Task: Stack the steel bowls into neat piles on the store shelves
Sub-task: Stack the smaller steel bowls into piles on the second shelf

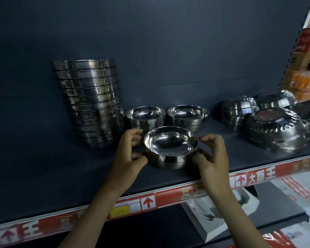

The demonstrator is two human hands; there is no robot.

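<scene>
A dark grey shelf board [43,167] is carrying steel bowls, with a red price strip [170,196] running along its front edge. At the left a tall stack of bowls [91,104] is standing. Just beside it a short stack [145,118] and a second short stack [187,118] are sitting rim-up, side by side. In front of them a single bowl [170,149] is standing upright, seemingly resting on the board. Well apart at the right, upturned embossed bowls [274,130] are lying in a loose cluster.
</scene>
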